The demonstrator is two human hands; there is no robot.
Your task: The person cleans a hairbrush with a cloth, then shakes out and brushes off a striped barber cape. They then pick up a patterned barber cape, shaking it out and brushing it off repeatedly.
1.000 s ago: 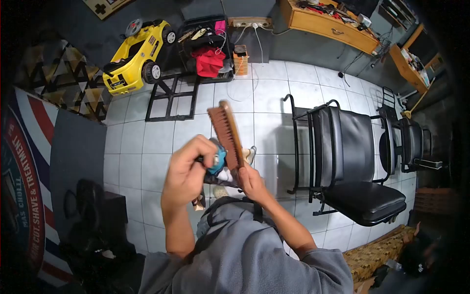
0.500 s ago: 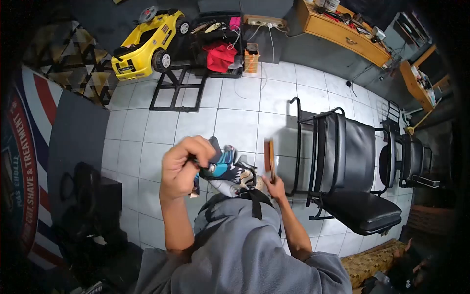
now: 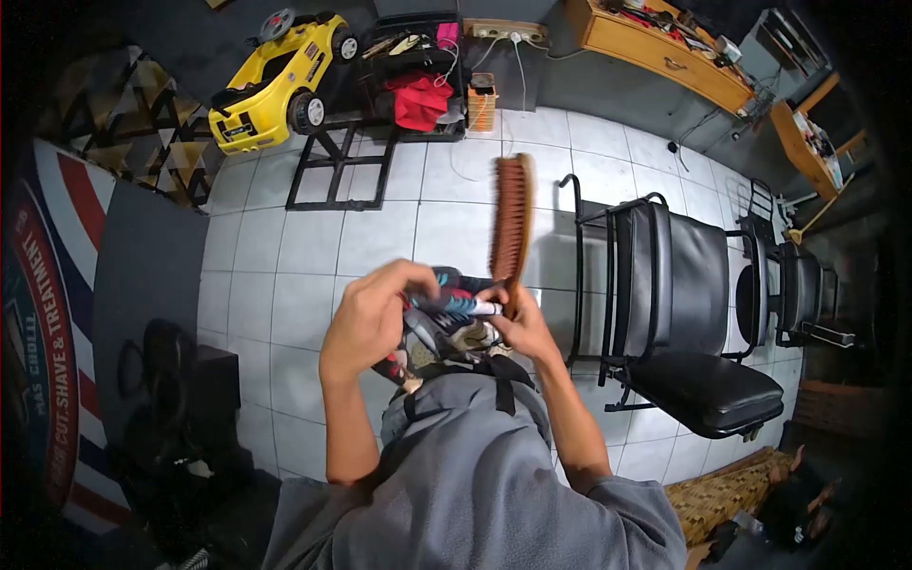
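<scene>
A: Describe the room first.

B: White tiled floor [image 3: 313, 247]. A yellow toy car [image 3: 275, 81] stands at the far wall beside a black rack [image 3: 418, 57] holding a red cloth [image 3: 418, 100]. A black waiting chair [image 3: 679, 323] stands to the right, and a wooden counter [image 3: 665, 52] runs along the upper right. A barber sign [image 3: 43, 361] fills the left edge.

A: Left hand status?

B: The left hand [image 3: 366, 323] is closed, fingers curled over the top of a sneaker [image 3: 446, 323], gripping it in front of the chest above the grey sweater [image 3: 475, 484].

A: Where exactly is the sneaker?

B: Between both hands, at centre frame. It is multicoloured, with blue, white and dark panels; its orientation is hard to tell, since the hands cover much of it.

A: Right hand status?

B: The right hand [image 3: 522, 328] is closed around the handle of a wooden brush [image 3: 511, 223]. The brush stands nearly upright, brown bristles facing left, its head rising well above the sneaker. The lower end of the brush sits just beside the sneaker; whether they touch cannot be determined.
</scene>
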